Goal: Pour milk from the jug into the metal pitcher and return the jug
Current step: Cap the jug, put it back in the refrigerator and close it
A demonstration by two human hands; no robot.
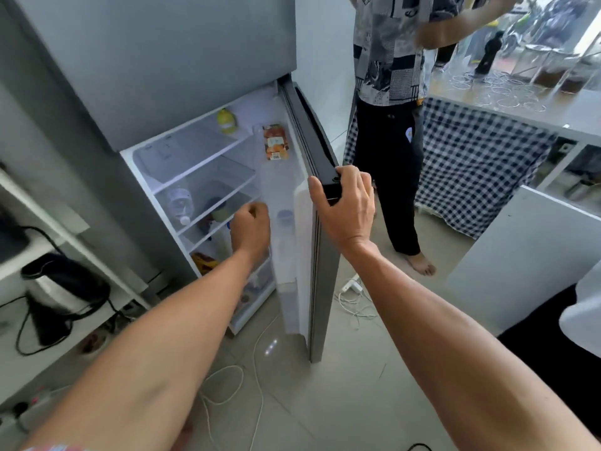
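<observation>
The jug (283, 252), pale with a blue cap, stood in the fridge door (320, 255) rack. The left hand (250, 231), fingers curled, gripping nothing I could see, reached beside it; the right hand (346, 203) clasped the door's top edge. Fetching had just begun; next came grasping and lifting the jug.

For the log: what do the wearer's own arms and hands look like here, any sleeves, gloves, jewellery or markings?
Both forearms are bare along the whole visible length. The left hand and right hand wear no gloves, and no rings, watch or bracelet show. The only clothing visible is a sliver of red-and-white patterned fabric at the bottom left corner, by the left upper arm, probably a short sleeve. No markings are apparent.
</observation>
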